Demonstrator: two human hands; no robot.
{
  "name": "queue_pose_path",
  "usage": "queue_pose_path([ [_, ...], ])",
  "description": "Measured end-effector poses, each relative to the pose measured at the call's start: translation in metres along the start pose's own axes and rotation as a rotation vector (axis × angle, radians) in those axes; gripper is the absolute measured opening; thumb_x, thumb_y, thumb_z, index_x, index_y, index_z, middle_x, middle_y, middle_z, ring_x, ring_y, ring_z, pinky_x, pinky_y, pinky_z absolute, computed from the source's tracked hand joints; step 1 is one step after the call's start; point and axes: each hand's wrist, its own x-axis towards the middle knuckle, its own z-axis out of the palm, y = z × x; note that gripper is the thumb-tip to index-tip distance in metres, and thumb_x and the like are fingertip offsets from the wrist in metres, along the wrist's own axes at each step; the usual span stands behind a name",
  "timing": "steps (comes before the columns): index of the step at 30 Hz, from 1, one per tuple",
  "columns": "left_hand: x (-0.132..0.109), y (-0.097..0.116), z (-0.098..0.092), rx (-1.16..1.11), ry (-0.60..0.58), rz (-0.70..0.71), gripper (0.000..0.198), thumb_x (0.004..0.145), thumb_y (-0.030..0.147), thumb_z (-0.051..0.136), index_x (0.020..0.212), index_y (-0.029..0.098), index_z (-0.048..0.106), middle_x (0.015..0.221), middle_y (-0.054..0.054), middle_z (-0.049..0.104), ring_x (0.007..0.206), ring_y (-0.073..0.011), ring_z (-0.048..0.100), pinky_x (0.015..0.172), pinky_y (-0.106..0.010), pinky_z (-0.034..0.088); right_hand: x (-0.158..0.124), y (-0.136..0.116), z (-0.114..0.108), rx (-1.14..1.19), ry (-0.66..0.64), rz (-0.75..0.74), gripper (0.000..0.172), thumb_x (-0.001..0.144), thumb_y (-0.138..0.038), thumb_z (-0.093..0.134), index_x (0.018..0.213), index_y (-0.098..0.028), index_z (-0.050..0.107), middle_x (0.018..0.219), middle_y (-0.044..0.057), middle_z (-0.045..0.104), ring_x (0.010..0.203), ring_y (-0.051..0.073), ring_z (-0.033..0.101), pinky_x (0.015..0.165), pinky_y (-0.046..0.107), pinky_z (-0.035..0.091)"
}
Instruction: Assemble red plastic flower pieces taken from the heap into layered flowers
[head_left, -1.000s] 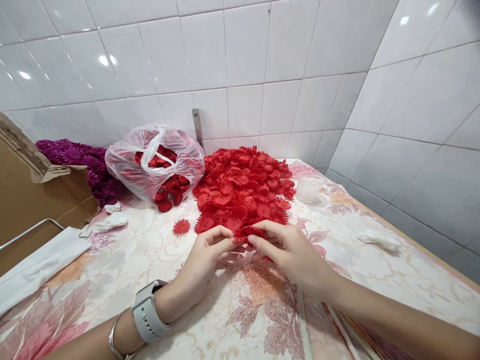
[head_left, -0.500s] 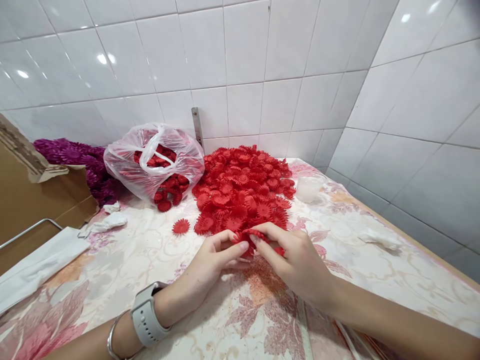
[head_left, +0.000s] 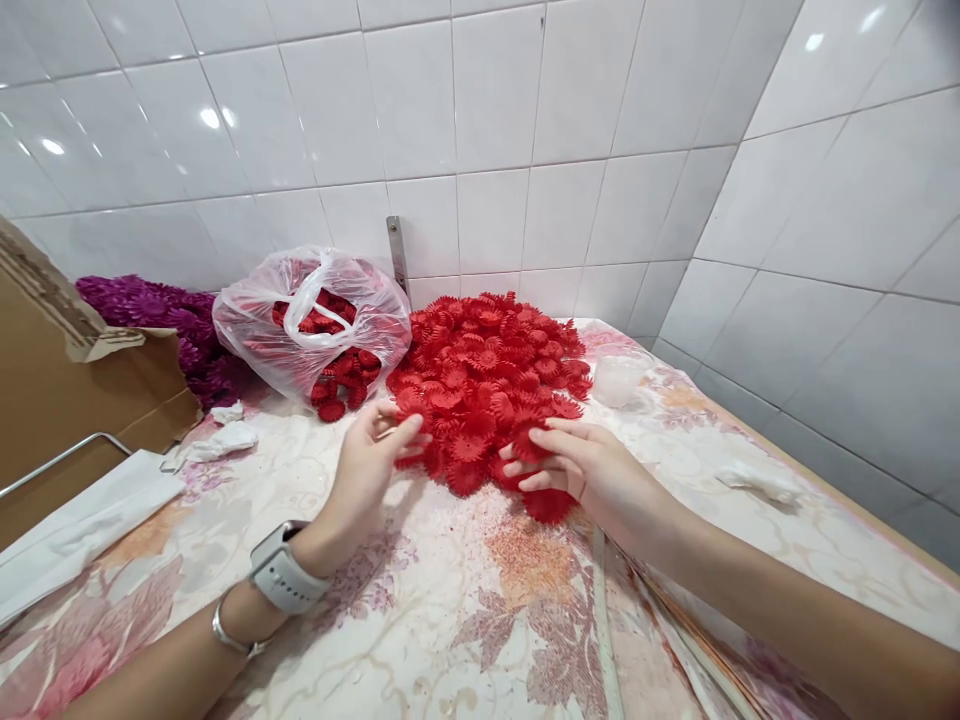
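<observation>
A heap of red artificial flower heads (head_left: 480, 350) lies on the patterned tablecloth in front of me. At its left front edge is my left hand (head_left: 371, 460), fingers curved and apart, with no flower clearly held. My right hand (head_left: 592, 465), at the heap's right front, has a red flower head (head_left: 528, 440) between its fingers; how many layers it has I cannot tell. Just below those fingers another red flower head (head_left: 549, 506) lies on the cloth.
Left of the heap sits a clear plastic bag (head_left: 247, 325) of red flower heads. Purple flowers (head_left: 176, 325) and a cardboard box (head_left: 112, 390) stand farther left. A translucent cup (head_left: 619, 380) and crumpled tissue (head_left: 761, 482) are on the right. Thin stems (head_left: 682, 630) lie under my right forearm.
My hands were together over red flower heads and have now parted, left hand leftward, right hand slightly rightward. The lone flower left of the heap is no longer visible where my left hand is.
</observation>
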Motion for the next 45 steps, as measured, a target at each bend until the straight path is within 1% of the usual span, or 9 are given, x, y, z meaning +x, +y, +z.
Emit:
queue_pose_path([
  [3, 0.017, -0.007, -0.011, 0.254, 0.139, 0.179, 0.022, 0.066, 0.030, 0.066, 0.081, 0.018, 0.054, 0.084, -0.001, 0.061, 0.078, -0.0166, 0.058, 0.066, -0.027, 0.044, -0.003, 0.007, 0.003, -0.013, -0.121, 0.038, 0.011, 0.071, -0.023, 0.064, 0.068, -0.015, 0.056, 0.070, 0.004, 0.063, 0.069, 0.016, 0.064, 0.063, 0.025, 0.050],
  [8, 0.015, -0.011, -0.013, 0.642, 0.137, 0.438, 0.016, 0.068, 0.024, 0.063, 0.082, 0.020, 0.059, 0.093, -0.003, 0.060, 0.091, -0.0202, 0.053, 0.074, -0.030, 0.039, -0.007, 0.011, 0.006, -0.078, -0.217, 0.039, 0.023, 0.064, -0.031, 0.072, 0.068, -0.014, 0.056, 0.061, -0.003, 0.055, 0.060, 0.013, 0.064, 0.065, 0.024, 0.046],
  [12, 0.013, -0.014, -0.010, 0.644, 0.065, 0.439, 0.006, 0.068, 0.022, 0.062, 0.073, 0.019, 0.061, 0.093, -0.005, 0.059, 0.092, -0.0208, 0.053, 0.066, -0.027, 0.040, -0.010, 0.009, 0.006, -0.056, -0.221, 0.076, 0.031, 0.059, -0.032, 0.075, 0.058, -0.015, 0.048, 0.055, -0.007, 0.049, 0.054, 0.012, 0.064, 0.062, 0.021, 0.043],
  [16, 0.015, -0.014, -0.011, 0.637, 0.126, 0.409, 0.024, 0.067, 0.024, 0.062, 0.091, 0.020, 0.062, 0.100, -0.006, 0.056, 0.091, -0.0213, 0.053, 0.065, -0.028, 0.040, -0.011, 0.009, 0.007, -0.081, -0.229, 0.085, 0.030, 0.060, -0.033, 0.074, 0.060, -0.015, 0.051, 0.057, -0.006, 0.052, 0.057, 0.014, 0.066, 0.062, 0.021, 0.042],
  [21, -0.003, -0.002, -0.002, 0.577, 0.093, 0.531, 0.020, 0.072, 0.027, 0.061, 0.091, 0.022, 0.058, 0.092, -0.002, 0.057, 0.082, -0.0172, 0.053, 0.068, -0.027, 0.039, -0.010, 0.009, 0.007, -0.092, -0.213, 0.063, 0.028, 0.060, -0.035, 0.074, 0.062, -0.014, 0.055, 0.062, -0.002, 0.058, 0.060, 0.014, 0.065, 0.063, 0.024, 0.046],
  [23, -0.016, 0.004, 0.004, 0.516, -0.018, 0.504, 0.009, 0.076, 0.029, 0.058, 0.080, 0.021, 0.059, 0.081, -0.001, 0.060, 0.074, -0.0152, 0.053, 0.066, -0.025, 0.039, -0.009, 0.008, 0.008, -0.095, -0.193, 0.043, 0.028, 0.059, -0.035, 0.074, 0.064, -0.013, 0.058, 0.063, -0.001, 0.059, 0.060, 0.013, 0.062, 0.063, 0.025, 0.048],
  [30, -0.044, 0.013, 0.019, 0.437, -0.362, 0.243, 0.023, 0.074, 0.035, 0.058, 0.059, 0.017, 0.059, 0.059, 0.000, 0.058, 0.058, -0.0132, 0.050, 0.057, -0.024, 0.037, -0.015, 0.008, 0.011, -0.339, -0.143, -0.130, 0.015, 0.067, -0.028, 0.066, 0.064, -0.016, 0.057, 0.059, -0.002, 0.059, 0.056, 0.012, 0.058, 0.053, 0.023, 0.043],
  [36, -0.043, 0.007, 0.024, 0.142, -0.410, -0.144, 0.025, 0.069, 0.036, 0.062, 0.055, 0.015, 0.058, 0.052, 0.002, 0.051, 0.049, -0.0091, 0.044, 0.049, -0.021, 0.034, -0.023, 0.009, 0.014, -0.781, 0.006, -0.411, 0.004, 0.070, -0.016, 0.057, 0.068, -0.018, 0.058, 0.064, -0.002, 0.062, 0.060, 0.013, 0.055, 0.055, 0.024, 0.039],
  [45, -0.038, 0.003, 0.023, -0.061, -0.356, -0.285, 0.012, 0.067, 0.025, 0.063, 0.064, 0.015, 0.058, 0.060, 0.002, 0.055, 0.053, -0.0084, 0.050, 0.052, -0.020, 0.039, -0.019, 0.003, 0.012, -0.761, -0.159, -0.354, 0.017, 0.079, -0.026, 0.053, 0.090, -0.019, 0.063, 0.082, 0.002, 0.068, 0.073, 0.017, 0.062, 0.066, 0.028, 0.047],
])
